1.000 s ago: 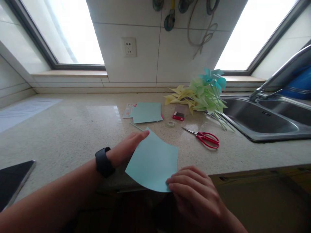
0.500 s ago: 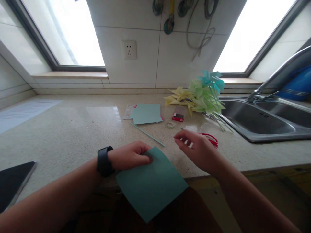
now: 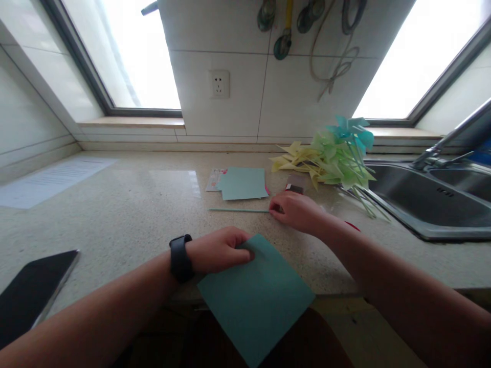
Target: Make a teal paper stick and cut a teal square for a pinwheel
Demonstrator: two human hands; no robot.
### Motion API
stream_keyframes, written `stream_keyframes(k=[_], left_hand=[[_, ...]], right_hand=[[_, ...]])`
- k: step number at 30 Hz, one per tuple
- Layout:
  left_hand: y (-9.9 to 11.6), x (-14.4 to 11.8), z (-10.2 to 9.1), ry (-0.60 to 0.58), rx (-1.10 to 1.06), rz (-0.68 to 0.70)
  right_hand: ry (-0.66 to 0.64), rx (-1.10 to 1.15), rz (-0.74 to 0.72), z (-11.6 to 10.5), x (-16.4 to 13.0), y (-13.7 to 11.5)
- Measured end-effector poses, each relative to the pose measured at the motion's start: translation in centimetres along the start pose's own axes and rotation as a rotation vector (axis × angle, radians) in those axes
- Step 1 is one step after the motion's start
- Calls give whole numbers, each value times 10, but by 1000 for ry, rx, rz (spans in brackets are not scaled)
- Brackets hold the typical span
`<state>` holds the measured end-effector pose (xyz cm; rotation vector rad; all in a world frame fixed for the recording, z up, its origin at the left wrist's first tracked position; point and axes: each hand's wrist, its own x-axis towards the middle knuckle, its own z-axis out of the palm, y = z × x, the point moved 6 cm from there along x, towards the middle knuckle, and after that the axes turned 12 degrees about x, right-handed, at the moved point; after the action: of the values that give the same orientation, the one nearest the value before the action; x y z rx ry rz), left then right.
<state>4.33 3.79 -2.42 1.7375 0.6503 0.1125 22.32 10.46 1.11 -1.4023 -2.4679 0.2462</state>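
Observation:
My left hand [image 3: 226,250], with a dark watch on its wrist, pinches a sheet of blue-green paper [image 3: 259,299] near its top corner. The sheet hangs tilted in front of the counter's edge. My right hand [image 3: 293,210] is closed at the right end of a thin pale green stick [image 3: 238,210], fingertips pinched round it. Beyond the stick lies a stack of pale green paper squares [image 3: 243,183] on a clear packet [image 3: 214,180]. A small dark and red box [image 3: 295,188] is partly hidden behind my right hand.
Several yellow, green and blue paper pinwheels [image 3: 330,156] lie at the back right, beside the steel sink [image 3: 414,199]. Red handles [image 3: 352,226] peek out behind my right forearm. At left are printed paper [image 3: 57,179] and a dark flat device [image 3: 36,286].
My right hand has moved left and away from me and closed on the stick's right end. The stick has swung from slanted to nearly level. My left hand still grips the paper; the view shifted left.

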Motion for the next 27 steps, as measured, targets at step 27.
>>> stream_keyframes(k=[27], left_hand=[[-20, 10, -41, 369, -552, 4]], right_hand=[[-2, 305, -588, -44, -39, -38]])
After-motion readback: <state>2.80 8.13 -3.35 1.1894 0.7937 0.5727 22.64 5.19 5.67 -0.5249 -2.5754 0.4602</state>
